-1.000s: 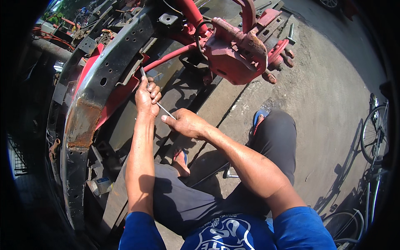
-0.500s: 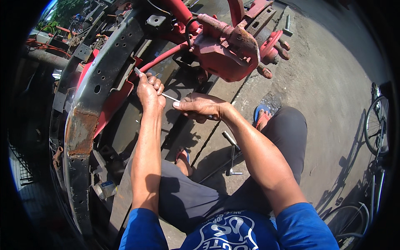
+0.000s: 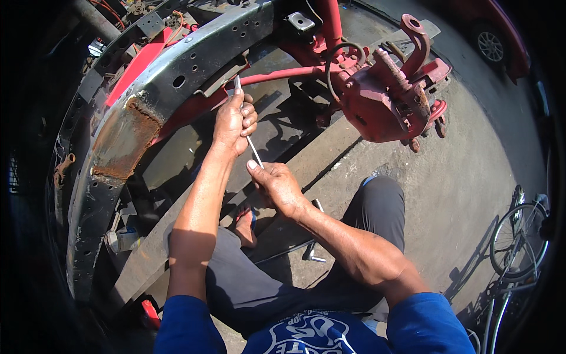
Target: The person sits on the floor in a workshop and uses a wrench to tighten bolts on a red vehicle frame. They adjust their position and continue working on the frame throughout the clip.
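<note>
A slim silver metal rod (image 3: 254, 151) runs between my two hands. My left hand (image 3: 232, 123) is closed round its upper part, and a wider silver end (image 3: 237, 82) sticks out above the fist, close to the frame's lower edge. My right hand (image 3: 277, 186) grips the lower end, thumb lying along the rod; the fingers hide what that end looks like. Above my left hand stretches a black steel vehicle frame rail (image 3: 206, 56) with round holes and a rusty patch (image 3: 127, 138). A red bar (image 3: 280, 75) passes just beyond the rod's tip.
A red hub assembly (image 3: 380, 109) juts out ahead to the right. On the concrete between my legs lies an angled metal wrench (image 3: 312, 253). A bicycle (image 3: 519, 242) stands at the right, and a red car (image 3: 492, 41) at the far right. A can (image 3: 124, 241) sits under the rail.
The view has shifted, so the frame rail and hub appear further right. The rod now stands steeper, with its top end nearer the rail's lower edge; both hands keep their grip.
</note>
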The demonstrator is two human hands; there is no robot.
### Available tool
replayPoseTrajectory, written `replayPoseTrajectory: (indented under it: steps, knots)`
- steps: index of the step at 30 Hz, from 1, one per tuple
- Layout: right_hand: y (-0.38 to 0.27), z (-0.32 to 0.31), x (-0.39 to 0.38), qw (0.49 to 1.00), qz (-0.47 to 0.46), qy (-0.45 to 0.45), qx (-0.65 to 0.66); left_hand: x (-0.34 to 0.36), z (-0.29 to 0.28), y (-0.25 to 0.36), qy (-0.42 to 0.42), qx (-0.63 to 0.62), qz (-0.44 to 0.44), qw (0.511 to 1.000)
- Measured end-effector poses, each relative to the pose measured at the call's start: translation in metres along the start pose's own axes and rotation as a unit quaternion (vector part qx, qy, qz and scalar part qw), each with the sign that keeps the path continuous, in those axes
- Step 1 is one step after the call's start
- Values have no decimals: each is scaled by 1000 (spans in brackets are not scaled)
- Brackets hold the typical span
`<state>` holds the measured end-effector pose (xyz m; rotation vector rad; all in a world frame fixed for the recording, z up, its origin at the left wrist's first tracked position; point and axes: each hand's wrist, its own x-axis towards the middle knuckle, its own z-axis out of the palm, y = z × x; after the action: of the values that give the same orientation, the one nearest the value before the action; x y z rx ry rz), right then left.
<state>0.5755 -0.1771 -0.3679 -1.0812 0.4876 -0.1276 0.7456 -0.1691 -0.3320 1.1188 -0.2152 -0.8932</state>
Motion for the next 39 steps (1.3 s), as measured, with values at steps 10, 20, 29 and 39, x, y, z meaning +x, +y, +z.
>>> replayPoseTrajectory:
  steps: [10,20,29,39]
  knots:
    - [25,86,28,989,-90,100,-63,4,-52,36,-88,75,-74,991]
    - [5,-10,14,970,10,0,-245,5,-15,-15,28,39,-9,999]
    - [-27,-64,1,956,-37,-45,-286,11,17,-32,47,-17,61,997]
    - [-44,-128,19,941,-30,-124,-314,26,45,-47,105,-7,149,983]
